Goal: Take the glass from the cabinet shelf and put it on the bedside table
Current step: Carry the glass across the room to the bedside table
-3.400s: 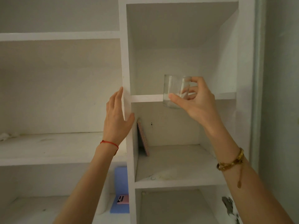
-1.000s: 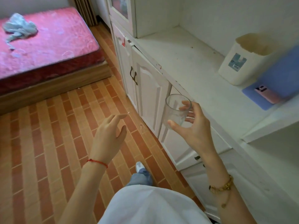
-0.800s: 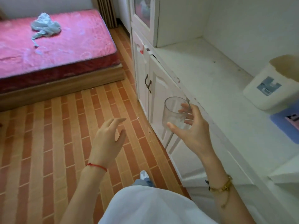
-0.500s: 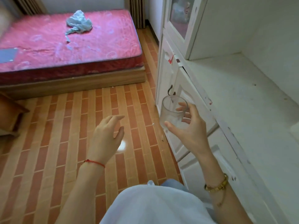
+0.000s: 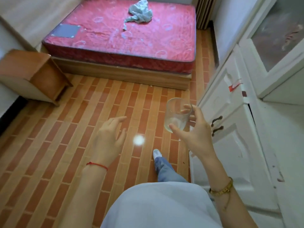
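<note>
My right hand [image 5: 195, 134] grips a clear empty glass [image 5: 175, 115], held upright in front of me over the tiled floor, thumb on its near side and fingers behind it. To its left my left hand [image 5: 109, 137] hovers with fingers spread and nothing in it. The wooden bedside table [image 5: 32, 74] stands at the far left beside the bed, well away from both hands.
A bed with a red mattress [image 5: 128, 35] and a crumpled grey cloth [image 5: 139, 13] lies ahead. White cabinet doors [image 5: 233, 122] run along the right. Brick-patterned floor [image 5: 69, 137] stretches between me and the bedside table. My foot [image 5: 157, 153] steps forward.
I have turned left away from the cabinet, glass still in my right hand. The bed has swung to the centre and the bedside table has come into view at left.
</note>
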Action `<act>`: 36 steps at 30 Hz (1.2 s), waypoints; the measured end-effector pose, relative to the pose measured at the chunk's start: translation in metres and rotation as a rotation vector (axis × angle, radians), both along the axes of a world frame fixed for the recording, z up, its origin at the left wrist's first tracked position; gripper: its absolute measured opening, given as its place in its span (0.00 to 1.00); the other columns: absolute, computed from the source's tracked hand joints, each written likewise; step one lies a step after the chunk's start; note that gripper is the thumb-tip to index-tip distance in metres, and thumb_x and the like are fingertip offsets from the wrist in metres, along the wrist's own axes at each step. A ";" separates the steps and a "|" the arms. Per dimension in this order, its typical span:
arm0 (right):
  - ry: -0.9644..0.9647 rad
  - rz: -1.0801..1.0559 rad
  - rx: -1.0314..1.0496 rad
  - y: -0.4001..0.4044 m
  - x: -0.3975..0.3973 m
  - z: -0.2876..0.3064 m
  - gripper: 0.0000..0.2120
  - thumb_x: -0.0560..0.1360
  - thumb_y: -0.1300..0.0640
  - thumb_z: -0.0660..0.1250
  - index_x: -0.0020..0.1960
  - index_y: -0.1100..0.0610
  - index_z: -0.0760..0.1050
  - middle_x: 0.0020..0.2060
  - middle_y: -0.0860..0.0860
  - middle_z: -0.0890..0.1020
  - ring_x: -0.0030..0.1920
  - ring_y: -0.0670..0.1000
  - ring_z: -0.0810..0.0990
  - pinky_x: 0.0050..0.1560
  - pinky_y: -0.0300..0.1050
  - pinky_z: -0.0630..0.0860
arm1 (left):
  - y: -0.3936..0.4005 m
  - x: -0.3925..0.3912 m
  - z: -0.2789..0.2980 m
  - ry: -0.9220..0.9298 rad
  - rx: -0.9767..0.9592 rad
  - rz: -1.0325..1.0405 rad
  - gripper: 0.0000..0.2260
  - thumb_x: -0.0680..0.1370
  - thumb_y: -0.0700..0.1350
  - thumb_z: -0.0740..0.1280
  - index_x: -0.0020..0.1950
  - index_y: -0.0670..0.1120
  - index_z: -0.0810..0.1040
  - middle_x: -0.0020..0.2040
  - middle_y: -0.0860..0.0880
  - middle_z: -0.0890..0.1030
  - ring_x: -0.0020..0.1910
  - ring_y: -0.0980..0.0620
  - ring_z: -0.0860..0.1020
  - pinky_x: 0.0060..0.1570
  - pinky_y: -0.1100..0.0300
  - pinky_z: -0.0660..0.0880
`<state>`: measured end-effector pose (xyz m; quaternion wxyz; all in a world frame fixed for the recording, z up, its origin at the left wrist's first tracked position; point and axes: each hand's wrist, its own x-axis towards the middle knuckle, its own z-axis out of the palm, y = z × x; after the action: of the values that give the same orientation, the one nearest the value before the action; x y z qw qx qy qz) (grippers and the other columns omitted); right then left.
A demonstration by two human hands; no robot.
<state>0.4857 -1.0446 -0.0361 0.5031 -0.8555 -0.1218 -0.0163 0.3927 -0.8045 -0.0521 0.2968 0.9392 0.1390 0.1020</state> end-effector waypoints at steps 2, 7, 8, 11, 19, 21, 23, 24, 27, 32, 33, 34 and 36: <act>-0.019 0.050 -0.005 0.016 0.035 -0.002 0.31 0.63 0.45 0.78 0.63 0.45 0.70 0.54 0.37 0.79 0.52 0.39 0.79 0.50 0.38 0.78 | 0.010 0.024 0.000 -0.014 0.009 0.052 0.17 0.77 0.40 0.67 0.66 0.47 0.76 0.61 0.50 0.80 0.61 0.52 0.77 0.61 0.62 0.70; -0.056 0.207 0.003 0.060 0.125 0.006 0.30 0.64 0.44 0.77 0.62 0.42 0.69 0.53 0.31 0.76 0.53 0.37 0.77 0.49 0.29 0.74 | 0.038 0.093 0.009 -0.079 -0.016 0.198 0.17 0.77 0.40 0.67 0.66 0.48 0.76 0.61 0.50 0.79 0.61 0.55 0.76 0.61 0.65 0.69; -0.059 0.236 0.022 0.069 0.144 0.007 0.30 0.64 0.45 0.78 0.62 0.43 0.70 0.53 0.32 0.77 0.53 0.37 0.77 0.48 0.27 0.72 | 0.045 0.107 0.010 -0.088 -0.008 0.226 0.17 0.77 0.41 0.67 0.66 0.48 0.76 0.61 0.51 0.79 0.61 0.56 0.76 0.61 0.66 0.68; -0.062 0.338 0.027 0.101 0.194 0.011 0.30 0.64 0.46 0.78 0.62 0.46 0.71 0.54 0.35 0.78 0.52 0.37 0.77 0.49 0.25 0.71 | 0.065 0.138 0.015 -0.092 0.003 0.313 0.17 0.78 0.40 0.67 0.66 0.47 0.76 0.61 0.50 0.79 0.61 0.54 0.76 0.61 0.65 0.69; 0.012 0.546 0.041 0.191 0.282 0.006 0.30 0.65 0.49 0.79 0.63 0.48 0.71 0.54 0.39 0.79 0.53 0.41 0.79 0.52 0.29 0.72 | 0.118 0.187 0.012 -0.070 -0.013 0.505 0.16 0.78 0.41 0.66 0.66 0.48 0.76 0.61 0.51 0.79 0.60 0.53 0.77 0.60 0.63 0.70; 0.021 0.572 0.038 0.214 0.299 0.000 0.30 0.64 0.50 0.79 0.62 0.48 0.72 0.53 0.39 0.80 0.52 0.41 0.79 0.51 0.29 0.72 | 0.135 0.199 0.008 -0.062 -0.028 0.537 0.16 0.78 0.42 0.66 0.66 0.49 0.76 0.61 0.51 0.79 0.61 0.54 0.77 0.60 0.62 0.71; 0.030 0.596 0.034 0.239 0.315 -0.006 0.30 0.63 0.50 0.79 0.62 0.47 0.72 0.52 0.38 0.80 0.52 0.40 0.79 0.50 0.27 0.71 | 0.155 0.213 0.004 -0.046 -0.028 0.556 0.16 0.78 0.42 0.65 0.66 0.49 0.76 0.61 0.51 0.79 0.60 0.54 0.77 0.60 0.62 0.71; 0.036 0.606 0.033 0.252 0.323 -0.010 0.30 0.63 0.50 0.79 0.61 0.46 0.71 0.52 0.37 0.80 0.51 0.40 0.79 0.49 0.27 0.71 | 0.166 0.221 0.002 -0.035 -0.027 0.564 0.16 0.78 0.42 0.65 0.66 0.49 0.76 0.61 0.52 0.79 0.60 0.54 0.76 0.60 0.62 0.70; 0.048 0.619 0.033 0.295 0.349 -0.018 0.29 0.63 0.49 0.79 0.61 0.45 0.71 0.52 0.36 0.80 0.51 0.39 0.79 0.48 0.26 0.71 | 0.205 0.246 -0.003 -0.022 -0.041 0.589 0.16 0.78 0.42 0.65 0.66 0.50 0.75 0.61 0.53 0.78 0.59 0.57 0.75 0.57 0.65 0.69; 0.040 0.672 0.011 0.386 0.395 -0.011 0.30 0.64 0.48 0.79 0.63 0.46 0.71 0.54 0.37 0.79 0.53 0.41 0.79 0.52 0.33 0.75 | 0.286 0.281 -0.001 -0.043 -0.059 0.648 0.15 0.79 0.42 0.65 0.66 0.49 0.76 0.61 0.51 0.79 0.61 0.54 0.76 0.60 0.61 0.70; 0.037 0.683 0.009 0.406 0.404 -0.007 0.30 0.64 0.48 0.79 0.63 0.46 0.71 0.55 0.37 0.79 0.53 0.41 0.79 0.53 0.37 0.76 | 0.304 0.288 0.002 -0.049 -0.049 0.660 0.15 0.78 0.42 0.65 0.66 0.49 0.76 0.60 0.51 0.79 0.60 0.53 0.76 0.60 0.62 0.70; 0.032 0.694 0.010 0.427 0.412 -0.003 0.30 0.64 0.48 0.78 0.63 0.46 0.71 0.55 0.37 0.79 0.54 0.41 0.79 0.53 0.39 0.77 | 0.322 0.294 0.005 -0.054 -0.037 0.674 0.15 0.78 0.42 0.65 0.65 0.48 0.76 0.60 0.51 0.79 0.60 0.53 0.76 0.60 0.62 0.70; 0.013 0.709 0.026 0.468 0.427 0.006 0.30 0.65 0.48 0.78 0.63 0.47 0.71 0.55 0.39 0.79 0.54 0.42 0.79 0.55 0.42 0.77 | 0.358 0.306 0.010 -0.063 -0.015 0.698 0.15 0.78 0.42 0.65 0.65 0.48 0.77 0.60 0.51 0.79 0.60 0.52 0.77 0.59 0.61 0.71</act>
<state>0.9130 -0.5766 -0.0304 0.4893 -0.7534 -0.4078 0.1634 0.6983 -0.4470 -0.0422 0.2552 0.8293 0.4431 0.2252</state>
